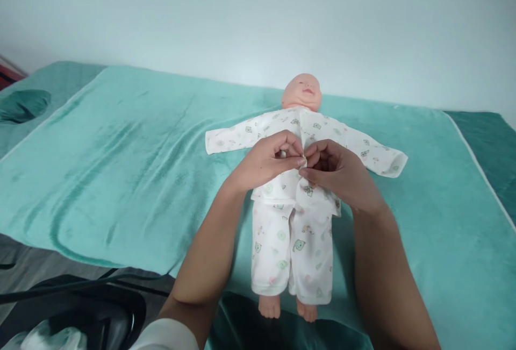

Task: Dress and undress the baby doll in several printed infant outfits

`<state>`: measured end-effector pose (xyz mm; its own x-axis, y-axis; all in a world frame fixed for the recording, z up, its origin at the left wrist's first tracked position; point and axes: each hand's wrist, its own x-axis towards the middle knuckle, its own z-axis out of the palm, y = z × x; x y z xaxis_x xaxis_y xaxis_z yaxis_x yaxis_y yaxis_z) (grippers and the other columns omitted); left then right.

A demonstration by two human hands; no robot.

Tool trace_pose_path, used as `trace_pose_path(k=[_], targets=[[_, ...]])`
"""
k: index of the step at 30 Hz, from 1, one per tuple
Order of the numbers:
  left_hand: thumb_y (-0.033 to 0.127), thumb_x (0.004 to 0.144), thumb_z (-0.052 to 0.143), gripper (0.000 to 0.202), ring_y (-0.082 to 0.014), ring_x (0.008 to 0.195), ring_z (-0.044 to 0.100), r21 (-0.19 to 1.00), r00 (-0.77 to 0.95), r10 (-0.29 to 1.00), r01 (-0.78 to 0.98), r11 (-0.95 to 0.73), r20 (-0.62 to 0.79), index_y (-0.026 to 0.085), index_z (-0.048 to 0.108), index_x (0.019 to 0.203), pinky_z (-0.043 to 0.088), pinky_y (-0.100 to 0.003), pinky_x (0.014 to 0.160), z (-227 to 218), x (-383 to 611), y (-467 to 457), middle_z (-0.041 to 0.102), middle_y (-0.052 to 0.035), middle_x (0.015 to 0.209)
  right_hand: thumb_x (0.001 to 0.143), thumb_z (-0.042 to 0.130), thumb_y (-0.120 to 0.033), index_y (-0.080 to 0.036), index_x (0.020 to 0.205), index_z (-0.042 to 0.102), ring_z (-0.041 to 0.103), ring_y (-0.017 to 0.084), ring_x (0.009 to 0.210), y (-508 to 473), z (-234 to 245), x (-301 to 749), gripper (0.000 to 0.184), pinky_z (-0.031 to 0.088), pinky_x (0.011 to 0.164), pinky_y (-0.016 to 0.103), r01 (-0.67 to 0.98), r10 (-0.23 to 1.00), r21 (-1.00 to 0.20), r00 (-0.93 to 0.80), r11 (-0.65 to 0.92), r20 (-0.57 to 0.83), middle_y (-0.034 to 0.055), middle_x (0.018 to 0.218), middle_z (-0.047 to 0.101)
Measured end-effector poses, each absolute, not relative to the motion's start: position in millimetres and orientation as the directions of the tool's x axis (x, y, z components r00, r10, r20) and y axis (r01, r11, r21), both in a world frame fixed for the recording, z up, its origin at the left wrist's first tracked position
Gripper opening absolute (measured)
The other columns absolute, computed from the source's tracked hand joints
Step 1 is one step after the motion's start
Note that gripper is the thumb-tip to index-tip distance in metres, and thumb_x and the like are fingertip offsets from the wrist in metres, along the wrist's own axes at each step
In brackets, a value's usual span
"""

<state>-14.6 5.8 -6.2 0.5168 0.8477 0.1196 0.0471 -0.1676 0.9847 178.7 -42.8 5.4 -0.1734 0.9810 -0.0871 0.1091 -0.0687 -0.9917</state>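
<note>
Pinching the cloth of a white shirt (308, 124), the left hand (268, 159) and right hand (342, 170) were side by side at its front opening (301, 127), about equally near. Each hand's fingers were closed on the fabric; any fastener there was too small to make out. The opening lay right at the fingertips, its long axis running from neck to hem, roughly square to the far edge of the green-covered bed (121, 151). The shirt was on a doll (302, 92) lying face up, head by the far edge, bare feet (269, 307) at the near edge. Small green and brown prints dotted the shirt and matching trousers (270, 253); both sleeves (234, 137) were spread wide.
</note>
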Motion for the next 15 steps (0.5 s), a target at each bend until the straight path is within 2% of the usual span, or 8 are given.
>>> trace_pose_path(k=[6,10,15], targets=[[0.036,0.086,0.074,0.021,-0.0104,0.072,0.056,0.978,0.542,0.834,0.100,-0.183,0.100,0.021,0.060,0.093,0.041,-0.025,0.064,-4.6,-14.1,2.9,0.063,0.0021,0.079,0.081,0.080,-0.031,-0.022,0.101,0.063,0.060,0.012,0.067,-46.2,6.6,173.9,0.028,0.047,0.055,0.024,0.221,0.985,-0.973,-0.139,-0.067,-0.099,-0.0011,0.083,0.065],[0.025,0.087,0.068,0.012,-0.0106,0.073,0.057,0.975,0.523,0.847,0.124,-0.187,0.096,0.021,0.058,0.092,0.041,-0.026,0.066,-5.3,-12.7,1.2,0.063,0.0023,0.080,0.081,0.079,-0.029,-0.023,0.101,0.061,0.060,0.012,0.070,-46.7,4.5,172.8,0.027,0.049,0.058,0.025,0.265,0.988,-0.963,-0.130,-0.045,-0.082,-0.0013,0.084,0.065],[0.016,0.084,0.063,0.013,-0.0104,0.077,0.058,0.975,0.527,0.843,0.113,-0.193,0.106,0.022,0.058,0.096,0.043,-0.025,0.069,-5.9,-12.9,1.7,0.064,0.0022,0.084,0.080,0.080,-0.029,-0.024,0.100,0.060,0.060,0.012,0.066,-46.0,3.6,173.5,0.028,0.050,0.057,0.025,0.247,0.987,-0.968,-0.138,-0.050,-0.086,-0.0026,0.081,0.065]])
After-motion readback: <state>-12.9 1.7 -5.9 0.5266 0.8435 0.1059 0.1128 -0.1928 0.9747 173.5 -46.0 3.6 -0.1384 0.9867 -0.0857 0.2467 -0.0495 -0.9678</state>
